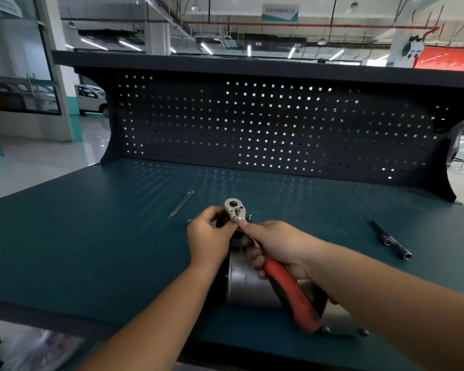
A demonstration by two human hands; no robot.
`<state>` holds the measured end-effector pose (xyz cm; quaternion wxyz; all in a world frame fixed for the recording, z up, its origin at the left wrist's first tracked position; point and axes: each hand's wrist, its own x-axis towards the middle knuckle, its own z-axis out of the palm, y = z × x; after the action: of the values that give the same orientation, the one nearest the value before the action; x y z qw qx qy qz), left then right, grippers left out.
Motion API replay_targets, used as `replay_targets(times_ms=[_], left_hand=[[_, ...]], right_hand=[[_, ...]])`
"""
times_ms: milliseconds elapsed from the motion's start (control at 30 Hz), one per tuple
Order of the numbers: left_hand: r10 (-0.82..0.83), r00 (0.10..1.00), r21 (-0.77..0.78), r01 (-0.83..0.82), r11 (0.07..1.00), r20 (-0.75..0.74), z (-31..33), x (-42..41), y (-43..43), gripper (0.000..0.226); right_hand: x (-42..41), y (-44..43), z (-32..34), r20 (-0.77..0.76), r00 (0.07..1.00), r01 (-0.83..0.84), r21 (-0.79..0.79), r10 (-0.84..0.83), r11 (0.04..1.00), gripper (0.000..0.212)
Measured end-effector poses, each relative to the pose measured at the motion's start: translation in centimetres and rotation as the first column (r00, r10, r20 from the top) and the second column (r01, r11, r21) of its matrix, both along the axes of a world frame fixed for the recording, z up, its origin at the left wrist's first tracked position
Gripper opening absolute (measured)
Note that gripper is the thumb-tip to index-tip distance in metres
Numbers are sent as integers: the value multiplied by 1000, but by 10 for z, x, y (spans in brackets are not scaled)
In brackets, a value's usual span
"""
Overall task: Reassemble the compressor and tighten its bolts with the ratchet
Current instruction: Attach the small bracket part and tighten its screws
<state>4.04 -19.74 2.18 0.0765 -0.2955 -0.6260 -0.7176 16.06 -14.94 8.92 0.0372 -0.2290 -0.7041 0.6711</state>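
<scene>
The ratchet (pixel 289 287) has a red and black handle and a round steel head. My right hand (pixel 276 247) grips the handle just below the head, thumb tip at the switch lever. My left hand (pixel 208 234) pinches the side of the ratchet head with curled fingers. Below both hands lies the compressor (pixel 248 285), a silver cylinder with dark ends, lying on its side on the bench; its far end is hidden by my hands. Two long thin bolts (pixel 181 204) lie side by side on the bench to the upper left.
The green workbench top (pixel 91 236) stretches left and right. A dark extension bar with a socket (pixel 391 241) lies at the right. A perforated black back panel (pixel 279 129) closes the far side. Small bolt ends (pixel 363 332) show by the compressor's near end.
</scene>
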Motion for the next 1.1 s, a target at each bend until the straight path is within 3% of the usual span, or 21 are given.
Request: replay_targets(times_ms=[100,167,200,267,367,400,433,533,700,800,867,933,1000,1100], left_hand=[[-30,999,-32,30,999,-11,3,-6,-4,32],[-85,996,-40,84,996,-16,4,-11,-5,29],[-112,994,-40,111,993,-20,5,-14,-6,27],[-149,988,-49,147,988,-44,7,-17,-6,28],[-194,980,-58,191,980,-49,8,-20,-5,24],[-206,977,-57,204,977,-45,9,-21,-5,23],[-215,976,-56,212,976,-43,9,-23,-6,22],[-220,975,-44,218,975,-41,7,-23,-6,22],[-172,985,9,172,985,-27,-9,-8,-1,18],[-150,988,46,151,987,-28,-10,0,2,27],[-129,991,55,131,990,-36,-8,3,3,35],[-98,994,44,100,994,-40,-7,4,2,43],[-61,997,-3,61,998,-54,-5,3,1,41],[-34,999,-31,33,999,-26,-3,0,-1,30]], right_hand=[[2,14,13,95,992,-99,146,86,984,35],[2,32,25,190,976,-179,455,102,872,35],[1,42,33,234,968,-222,632,90,742,36],[-5,60,48,288,955,-292,877,67,382,38],[-20,79,52,330,944,-329,940,3,-93,40],[-25,82,49,326,945,-322,919,-20,-226,43],[-30,84,47,314,949,-305,904,-20,-299,46],[-33,86,43,295,955,-285,913,-10,-293,47],[-19,77,42,299,954,-246,817,17,-522,52],[-10,59,39,347,937,-325,820,-42,-471,55],[-5,43,28,299,952,-302,900,-59,-314,55],[-2,21,13,214,976,-216,974,-35,-69,51],[-4,6,4,139,990,-136,958,6,253,47],[-10,0,8,31,999,-49,737,38,675,46]])
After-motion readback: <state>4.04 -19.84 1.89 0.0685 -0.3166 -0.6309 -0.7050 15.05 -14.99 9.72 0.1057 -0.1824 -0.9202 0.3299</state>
